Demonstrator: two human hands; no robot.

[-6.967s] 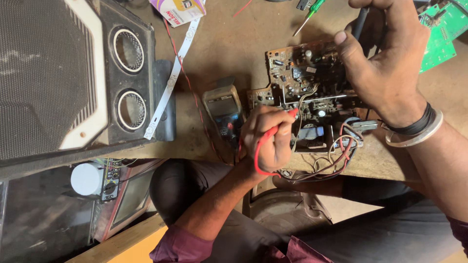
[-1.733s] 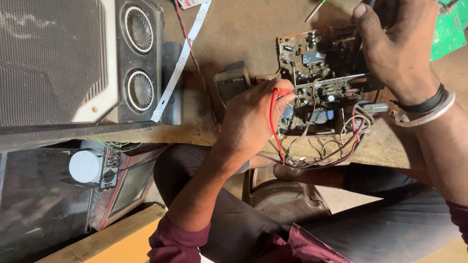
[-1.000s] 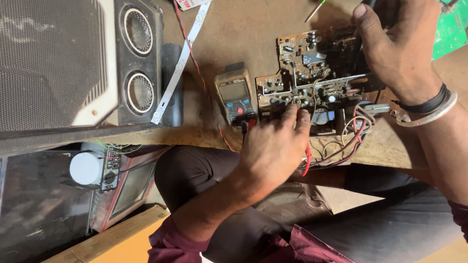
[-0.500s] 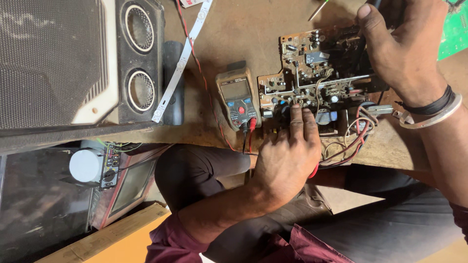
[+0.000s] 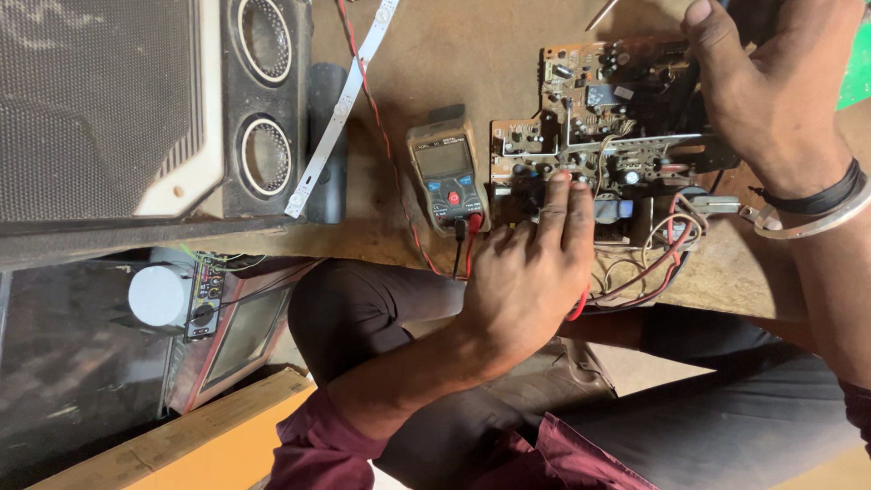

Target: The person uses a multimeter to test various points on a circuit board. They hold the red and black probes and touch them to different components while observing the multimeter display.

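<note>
A brown circuit board (image 5: 599,100) crowded with parts lies on the wooden table (image 5: 454,54). My left hand (image 5: 531,281) rests at its near edge with two fingertips pressing on the components. A red test lead (image 5: 578,307) is tucked under that palm. Beside this hand, to its left, lies a yellow-grey multimeter (image 5: 446,177) with red and black leads plugged in. My right hand (image 5: 771,91) grips a dark probe-like thing at the board's far right corner; most of it is hidden by the fingers.
A large speaker cabinet (image 5: 136,109) fills the table's left side, with a white light strip (image 5: 340,109) beside it. Loose wires (image 5: 662,263) hang off the board's near edge. A green board (image 5: 855,77) shows at the right edge. An open device (image 5: 159,295) sits below the table.
My left hand has moved right, off the multimeter and onto the board's near edge, taking the red lead with it. My right hand has stayed on the board's far corner.
</note>
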